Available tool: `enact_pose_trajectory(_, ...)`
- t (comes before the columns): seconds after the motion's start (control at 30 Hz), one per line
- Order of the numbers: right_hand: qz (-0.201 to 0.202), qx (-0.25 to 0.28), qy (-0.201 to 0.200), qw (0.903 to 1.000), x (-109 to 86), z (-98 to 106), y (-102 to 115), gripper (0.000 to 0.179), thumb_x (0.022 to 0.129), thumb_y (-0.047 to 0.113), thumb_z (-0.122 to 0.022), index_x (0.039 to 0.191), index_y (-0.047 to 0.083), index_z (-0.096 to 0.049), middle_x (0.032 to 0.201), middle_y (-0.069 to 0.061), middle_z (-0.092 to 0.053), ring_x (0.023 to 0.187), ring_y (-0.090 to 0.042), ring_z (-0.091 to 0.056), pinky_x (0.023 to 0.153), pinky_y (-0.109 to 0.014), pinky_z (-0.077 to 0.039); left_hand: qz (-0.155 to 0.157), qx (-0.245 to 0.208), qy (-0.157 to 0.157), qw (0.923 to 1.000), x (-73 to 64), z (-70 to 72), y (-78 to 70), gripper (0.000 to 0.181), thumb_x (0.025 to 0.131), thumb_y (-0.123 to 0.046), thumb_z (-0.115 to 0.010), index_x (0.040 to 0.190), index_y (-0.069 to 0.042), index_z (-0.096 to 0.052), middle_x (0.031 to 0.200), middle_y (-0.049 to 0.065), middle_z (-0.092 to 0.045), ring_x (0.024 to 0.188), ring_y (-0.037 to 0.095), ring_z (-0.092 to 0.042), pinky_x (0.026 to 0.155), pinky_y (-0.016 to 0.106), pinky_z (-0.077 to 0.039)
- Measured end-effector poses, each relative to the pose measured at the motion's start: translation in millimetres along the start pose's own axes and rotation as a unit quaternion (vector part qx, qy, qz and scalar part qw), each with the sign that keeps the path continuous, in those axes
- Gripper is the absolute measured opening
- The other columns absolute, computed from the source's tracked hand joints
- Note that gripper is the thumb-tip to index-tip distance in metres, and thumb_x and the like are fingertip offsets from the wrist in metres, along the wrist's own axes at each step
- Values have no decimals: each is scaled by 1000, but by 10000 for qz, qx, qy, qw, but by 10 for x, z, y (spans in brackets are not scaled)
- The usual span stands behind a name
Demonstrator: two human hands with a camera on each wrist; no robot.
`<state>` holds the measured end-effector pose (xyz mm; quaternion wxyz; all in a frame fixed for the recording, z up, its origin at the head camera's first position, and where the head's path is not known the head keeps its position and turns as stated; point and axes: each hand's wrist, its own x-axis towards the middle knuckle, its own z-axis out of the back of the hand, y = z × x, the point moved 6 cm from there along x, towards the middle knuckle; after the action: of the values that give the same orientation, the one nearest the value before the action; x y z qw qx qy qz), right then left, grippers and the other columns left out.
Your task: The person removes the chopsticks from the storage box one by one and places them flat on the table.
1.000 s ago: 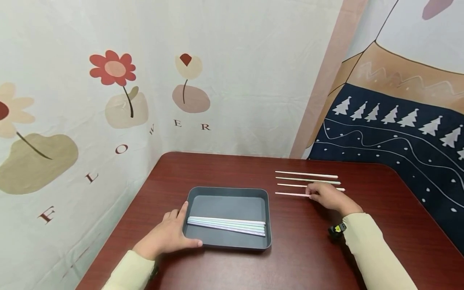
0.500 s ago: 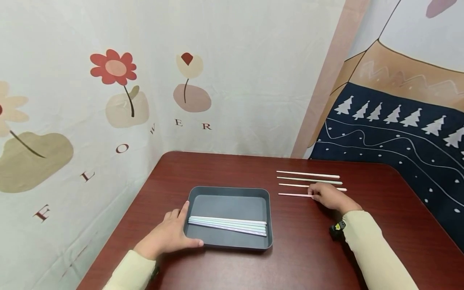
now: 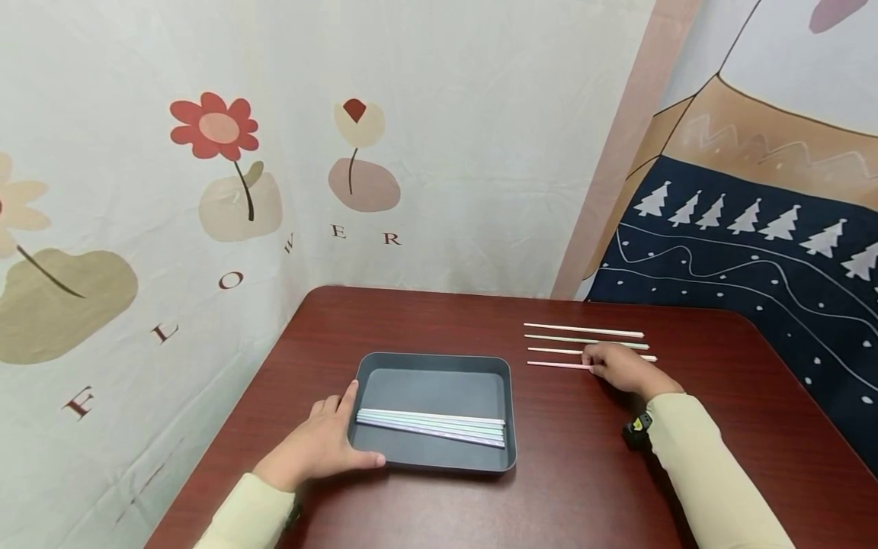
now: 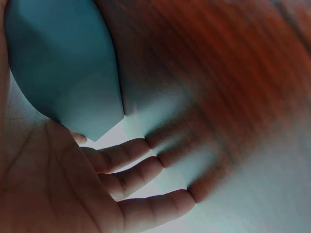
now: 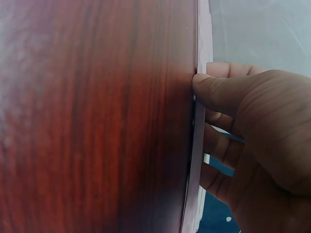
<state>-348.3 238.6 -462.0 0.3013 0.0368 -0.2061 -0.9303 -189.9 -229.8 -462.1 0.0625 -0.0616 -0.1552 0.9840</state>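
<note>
My left hand (image 3: 312, 450) rests against the left side of a dark grey rectangular tray (image 3: 432, 467), its thumb at the front edge and its fingers extended. In the left wrist view the tray's wall (image 4: 68, 58) lies by the palm, and three fingertips are on the table. At the right, my right hand (image 3: 624, 370) pinches a pink chopstick (image 3: 555, 364) between thumb and fingers; the right wrist view shows this chopstick (image 5: 196, 150) under the thumb. Behind it lie three light-coloured chopsticks, the farthest one (image 3: 583, 330) whole in view, the nearest partly hidden by the hand.
Several pale, shiny chopsticks (image 3: 432, 427) lie side by side in the front half of the tray. A dark red wooden table (image 3: 425, 320) carries everything. Printed cloths (image 3: 466, 152) hang behind and to the left of it.
The pink chopstick's left end has shifted slightly right and then tipped a little upward in the right hand. The left hand and tray stay together in place; the view has drifted slightly.
</note>
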Motion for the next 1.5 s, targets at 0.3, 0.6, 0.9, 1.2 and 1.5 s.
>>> enact_pose_trajectory(0.3,-61,-63,-23,10000,-8,-4,5,23,90,-6,-62,83,15,-60,68,6,-48,67,-13,-47,66,-36,-41,18,-49,34,10000,-10,9,-5,143,56,-86,-70,156,2,-18,136,25,-47,126,43,-42,90,52,-49)
enact_pose_trajectory(0.6,-151,-56,-13,9999,-14,-13,1,22,91,-5,-62,83,15,-60,68,5,-48,68,-14,-47,66,-36,-41,13,-32,9,10000,-21,8,-9,143,56,-86,-70,156,3,-18,136,25,-47,125,42,-43,89,51,-49)
enact_pose_trajectory(0.9,-10,-56,-83,9999,-9,3,31,23,88,-8,-63,82,14,-60,69,5,-47,67,-13,-46,65,-35,-40,-82,7,-83,9999,-24,6,-6,142,57,-85,-70,156,3,-19,134,25,-48,125,43,-44,93,50,-47)
enact_pose_trajectory(1.2,-209,85,-106,9997,49,103,122,13,89,-3,-66,94,9,-66,82,1,-59,76,-17,-53,73,-41,-46,-54,-20,37,10000,-48,-4,-17,143,57,-87,-69,156,3,-18,135,25,-47,126,43,-42,92,50,-47)
enact_pose_trajectory(1.5,394,496,-443,9970,429,169,895,11,91,2,-68,102,5,-68,95,-1,-64,86,-18,-59,78,-42,-50,-45,0,31,10000,-35,18,-25,143,57,-86,-70,156,3,-18,135,24,-47,126,43,-43,92,50,-47)
